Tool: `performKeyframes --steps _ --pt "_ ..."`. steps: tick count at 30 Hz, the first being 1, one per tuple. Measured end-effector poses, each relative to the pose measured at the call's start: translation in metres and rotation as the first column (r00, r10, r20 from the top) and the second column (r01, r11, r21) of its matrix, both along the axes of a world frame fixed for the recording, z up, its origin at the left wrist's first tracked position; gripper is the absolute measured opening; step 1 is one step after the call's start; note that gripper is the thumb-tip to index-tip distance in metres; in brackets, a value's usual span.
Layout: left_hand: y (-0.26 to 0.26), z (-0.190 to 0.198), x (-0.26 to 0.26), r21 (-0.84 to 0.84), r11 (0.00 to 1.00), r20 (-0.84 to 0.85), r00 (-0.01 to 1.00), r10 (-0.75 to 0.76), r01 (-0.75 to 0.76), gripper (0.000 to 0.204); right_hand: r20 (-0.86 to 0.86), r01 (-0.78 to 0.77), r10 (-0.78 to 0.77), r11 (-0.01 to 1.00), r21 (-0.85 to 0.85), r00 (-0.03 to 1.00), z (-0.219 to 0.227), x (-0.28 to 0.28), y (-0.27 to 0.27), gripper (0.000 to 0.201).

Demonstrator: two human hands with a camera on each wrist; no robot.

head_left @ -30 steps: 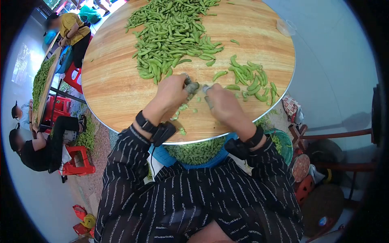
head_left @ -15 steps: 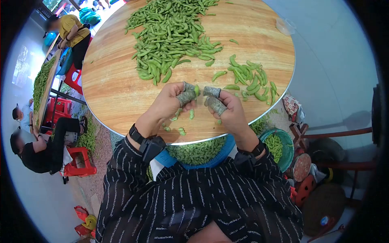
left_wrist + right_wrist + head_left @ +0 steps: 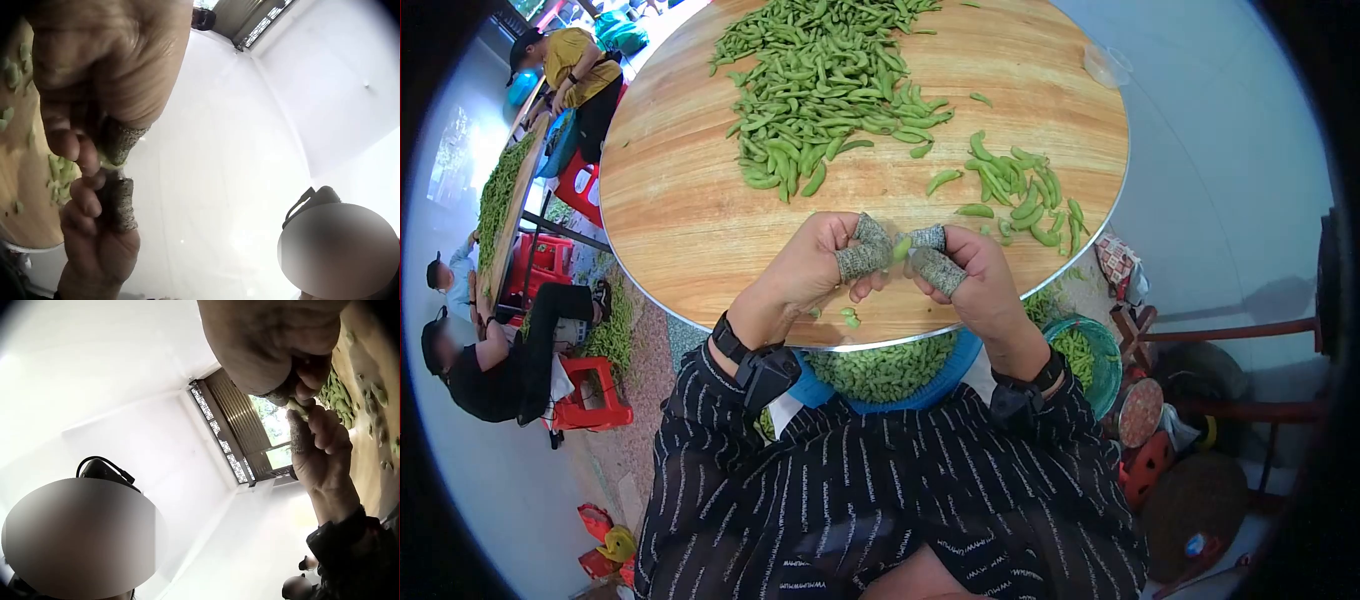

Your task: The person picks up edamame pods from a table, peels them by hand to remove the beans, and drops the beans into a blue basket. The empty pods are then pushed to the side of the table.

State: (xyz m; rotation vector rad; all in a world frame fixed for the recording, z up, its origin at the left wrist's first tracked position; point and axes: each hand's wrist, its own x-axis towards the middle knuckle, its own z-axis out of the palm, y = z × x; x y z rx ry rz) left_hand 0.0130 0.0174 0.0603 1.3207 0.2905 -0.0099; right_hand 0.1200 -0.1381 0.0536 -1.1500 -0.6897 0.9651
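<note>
Between my two hands, over the near part of the round wooden table (image 3: 680,200), is a green soybean pod (image 3: 902,248). My left hand (image 3: 805,262) pinches one end of it between thumb and forefinger, both wearing grey knit finger sleeves. Similar sleeves cover the thumb and forefinger of my right hand (image 3: 980,275), which pinches the pod's other end. The fingertips of both hands nearly meet and hide much of the pod; a sliver of the pod (image 3: 298,409) shows in the right wrist view. Below my left hand lie a few loose beans (image 3: 850,318).
A large heap of pods (image 3: 830,90) covers the table's far left; a smaller cluster (image 3: 1025,195) lies right. Under the near edge sits a blue basin (image 3: 967,360) of shelled beans, with a green basket (image 3: 1112,360) to its right. A clear plastic cup (image 3: 1107,66) stands far right.
A second ago both hands were lower at the tabletop; they rose, the left hand holding a pod. Since then the hands have come together, and the right now pinches the pod too.
</note>
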Motion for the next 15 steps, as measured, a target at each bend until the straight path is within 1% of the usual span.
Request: performKeyframes --steps 3,5,6,8,9,10,11,12,13,14,15 --pt "0.001 -0.001 -0.001 0.01 1.0 -0.016 1.0 -0.006 0.006 0.012 0.029 -0.014 0.015 0.999 -0.039 0.999 -0.002 0.002 0.0 0.008" --pt "0.002 -0.009 -0.001 -0.074 0.997 0.057 0.998 -0.019 0.023 0.009 0.054 -0.011 0.011 1.0 0.006 0.998 -0.011 0.001 0.003 0.008" --pt "0.003 -0.011 0.0 -0.074 0.997 0.058 0.998 -0.021 0.025 0.009 0.055 -0.009 0.009 1.0 0.006 0.998 -0.012 0.001 0.004 0.008" --pt "0.005 -0.013 0.002 -0.053 0.998 0.046 0.999 -0.024 0.027 0.009 -0.082 0.027 -0.023 0.999 0.046 0.996 -0.015 -0.001 0.007 0.007" --pt "0.002 -0.01 0.001 -0.05 0.998 0.047 0.999 -0.026 0.028 0.009 -0.08 0.028 -0.024 0.998 0.05 0.997 -0.016 0.0 0.008 0.007" --pt "-0.004 -0.006 0.001 0.199 0.98 0.089 0.996 0.0 -0.018 0.011 -0.059 0.053 -0.05 0.997 0.055 0.997 -0.017 0.002 0.008 0.008" --pt "-0.009 -0.003 0.001 0.431 0.899 0.135 0.991 0.017 -0.074 0.013 -0.041 0.076 -0.074 0.995 0.059 0.996 -0.016 0.004 0.008 0.009" --pt "-0.011 -0.004 0.0 0.433 0.898 0.136 0.991 0.018 -0.076 0.013 -0.04 0.075 -0.073 0.995 0.061 0.997 -0.014 0.003 0.008 0.009" --pt "-0.013 -0.004 -0.001 0.773 0.618 0.221 0.974 -0.05 -0.144 0.017 -0.034 0.096 -0.095 0.994 0.058 0.995 -0.009 0.002 0.008 0.01" --pt "-0.014 -0.005 -0.002 0.949 0.219 0.264 0.953 -0.148 -0.229 0.021 -0.028 0.118 -0.116 0.992 0.054 0.993 -0.007 0.001 0.008 0.011" --pt "-0.015 -0.005 -0.003 0.971 0.151 0.205 0.971 -0.119 -0.187 0.023 -0.027 0.115 -0.114 0.992 0.055 0.993 -0.007 0.002 0.008 0.011"
